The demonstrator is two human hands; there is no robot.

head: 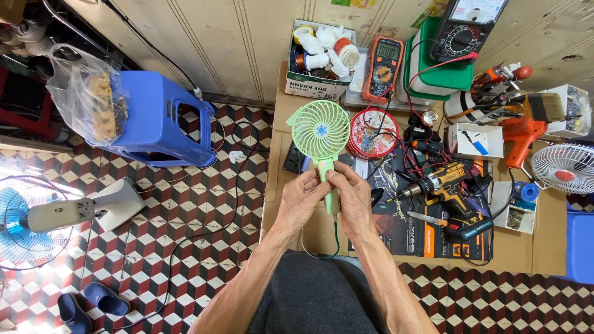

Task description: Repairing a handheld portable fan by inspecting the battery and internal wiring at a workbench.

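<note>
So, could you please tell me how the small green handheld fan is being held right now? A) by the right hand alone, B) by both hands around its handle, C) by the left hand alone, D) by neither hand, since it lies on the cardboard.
B: the left hand and the right hand both close around the handle of the green handheld fan, whose round head points away from the person, above the cardboard work surface.

Bright, even daylight; sharp focus throughout.
Strong glare overexposes the tiled floor (185,247) at the lower left of the frame. Shadows are soft and short. Wide-angle distortion bends straight lines toward the frame edges.
</note>
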